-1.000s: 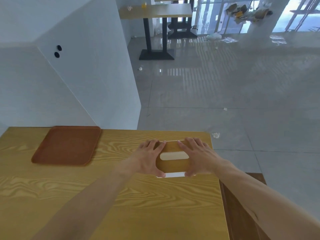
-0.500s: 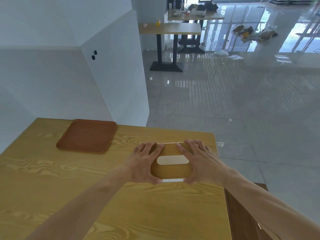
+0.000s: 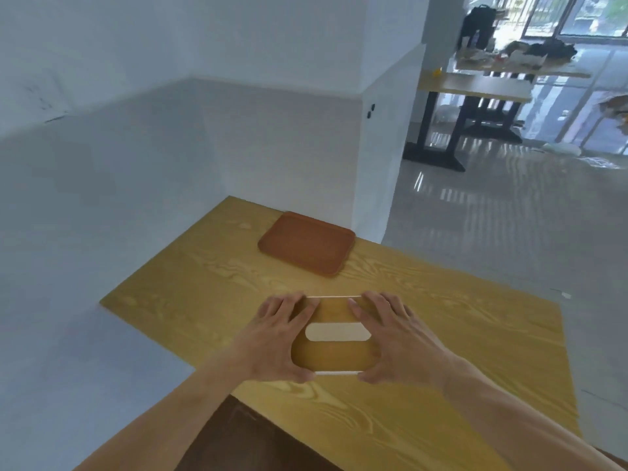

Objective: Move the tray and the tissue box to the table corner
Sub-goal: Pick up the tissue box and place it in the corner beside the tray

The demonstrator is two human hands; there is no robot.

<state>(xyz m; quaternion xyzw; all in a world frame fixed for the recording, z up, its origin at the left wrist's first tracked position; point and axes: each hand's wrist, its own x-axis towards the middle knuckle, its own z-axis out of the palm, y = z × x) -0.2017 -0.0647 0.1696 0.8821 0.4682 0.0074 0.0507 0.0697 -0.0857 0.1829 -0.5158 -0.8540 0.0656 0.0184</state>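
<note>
We have both hands on the tissue box (image 3: 334, 348): left hand (image 3: 272, 338) clasps its left end, right hand (image 3: 401, 338) its right end, fingers curled over the far edge and thumbs on the near edge. Box sits over the bench (image 3: 441, 351), nearer us than the tray (image 3: 307, 243). Tray lies flat beyond the box, by the white wall (image 3: 238, 147).

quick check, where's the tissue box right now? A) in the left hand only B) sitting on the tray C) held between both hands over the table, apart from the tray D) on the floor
C: the left hand and right hand clasp opposite ends of the tissue box above the table, while the tray lies empty farther off near the wall.
</note>
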